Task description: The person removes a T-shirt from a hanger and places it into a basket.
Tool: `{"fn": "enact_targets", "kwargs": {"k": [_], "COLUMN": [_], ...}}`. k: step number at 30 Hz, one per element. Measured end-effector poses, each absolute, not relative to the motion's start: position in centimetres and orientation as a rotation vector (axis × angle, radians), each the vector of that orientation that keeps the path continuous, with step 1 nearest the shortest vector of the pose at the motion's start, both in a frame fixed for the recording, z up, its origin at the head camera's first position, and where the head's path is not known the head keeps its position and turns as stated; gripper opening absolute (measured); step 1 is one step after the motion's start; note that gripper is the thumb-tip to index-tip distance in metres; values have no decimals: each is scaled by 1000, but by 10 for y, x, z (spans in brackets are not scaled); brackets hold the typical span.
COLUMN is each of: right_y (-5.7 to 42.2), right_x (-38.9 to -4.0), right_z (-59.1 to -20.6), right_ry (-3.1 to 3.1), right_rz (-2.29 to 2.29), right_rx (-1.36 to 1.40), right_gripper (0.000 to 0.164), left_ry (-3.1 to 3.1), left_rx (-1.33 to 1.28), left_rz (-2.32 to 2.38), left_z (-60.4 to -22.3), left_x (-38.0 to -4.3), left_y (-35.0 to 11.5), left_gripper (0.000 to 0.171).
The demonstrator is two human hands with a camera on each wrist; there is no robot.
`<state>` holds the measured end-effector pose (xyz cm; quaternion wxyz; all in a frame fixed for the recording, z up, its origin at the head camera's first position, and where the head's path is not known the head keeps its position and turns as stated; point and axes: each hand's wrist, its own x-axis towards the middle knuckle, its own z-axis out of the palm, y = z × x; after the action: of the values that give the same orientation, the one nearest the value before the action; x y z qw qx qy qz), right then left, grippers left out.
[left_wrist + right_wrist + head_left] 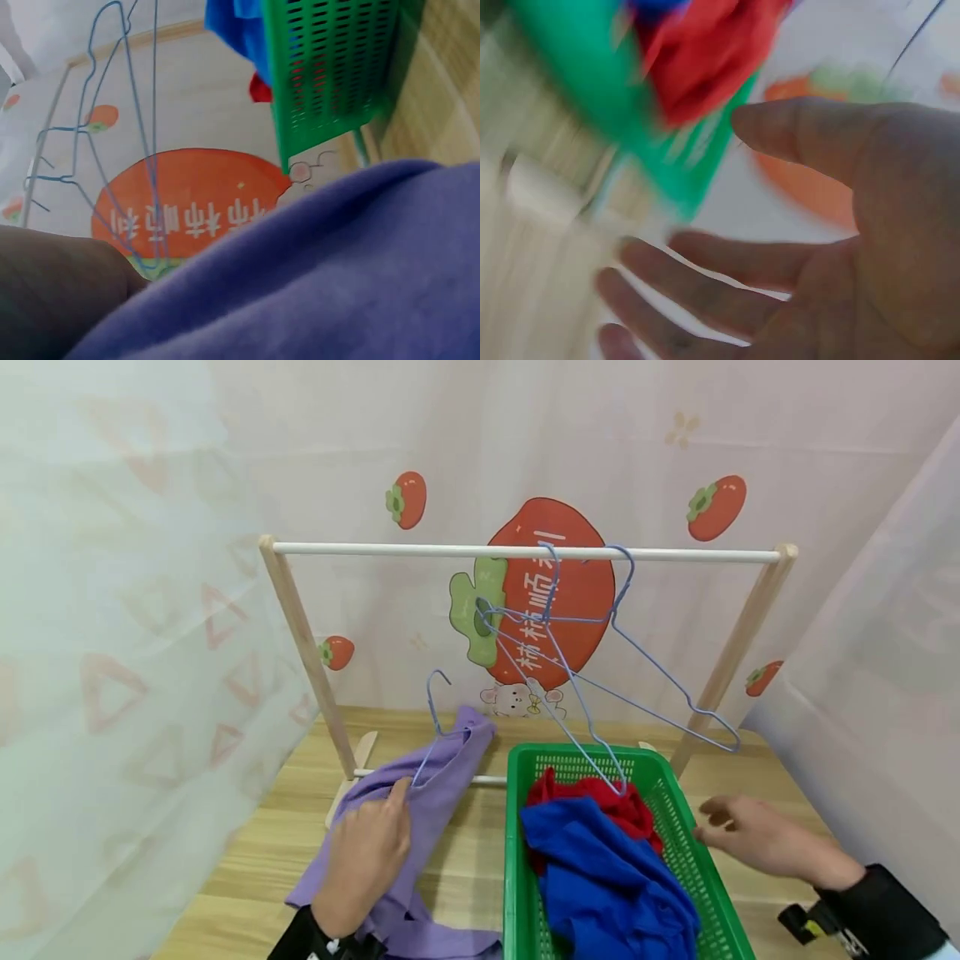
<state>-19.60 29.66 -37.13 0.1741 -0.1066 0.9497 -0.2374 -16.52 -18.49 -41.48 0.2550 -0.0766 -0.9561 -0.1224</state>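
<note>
My left hand [369, 852] grips a purple garment [446, 777] together with a blue wire clothes hanger [431, 697] set inside it. The hanger's hook stands up free above the cloth, left of the basket. In the left wrist view, purple fabric [360, 255] fills the lower right, and the fingertips are hidden. My right hand [765, 837] holds nothing; it hovers just off the right rim of the green basket [513, 860]. The right wrist view shows its fingers [705, 292] spread loosely apart from the thumb.
Inside the basket lie a blue garment [607, 877] and a red garment [596, 797]. Behind stands a wooden clothes rack with a white rail [420, 551]. Two blue wire hangers dangle from the rail, one hanger [660, 652] reaching right, the other hanger [570, 672] down over the basket.
</note>
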Motion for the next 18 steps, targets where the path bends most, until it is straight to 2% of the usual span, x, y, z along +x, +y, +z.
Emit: {"fn": "enact_targets", "kwargs": {"k": [2,5,9,15,18], "right_y": [271,219,139,42,15], "right_x": [-176,-152,-143,-187,-217], "right_z": [-364,-349,-331,-335,-351], "right_ry": [2665,2669,2677,2718,2729], "right_rz": [-711,-736,-784,-927,-1006], "right_rx": [-347,-485,-693,-788,-650], "right_gripper": [57,57,60,32,40], "left_ry": [-2600,-2596,-2569,-2566,-2592], "left_rx": [-207,-168,-121,-119,-122], "left_rz": [-349,-386,-400,-338,-321], "left_z": [-424,-432,-439,-436,-433], "left_x": [-168,-172,-175,-177,-175], "left_y": [-180,-173,-165,-151,-138], "left_gripper": [30,21,14,16,18]}}
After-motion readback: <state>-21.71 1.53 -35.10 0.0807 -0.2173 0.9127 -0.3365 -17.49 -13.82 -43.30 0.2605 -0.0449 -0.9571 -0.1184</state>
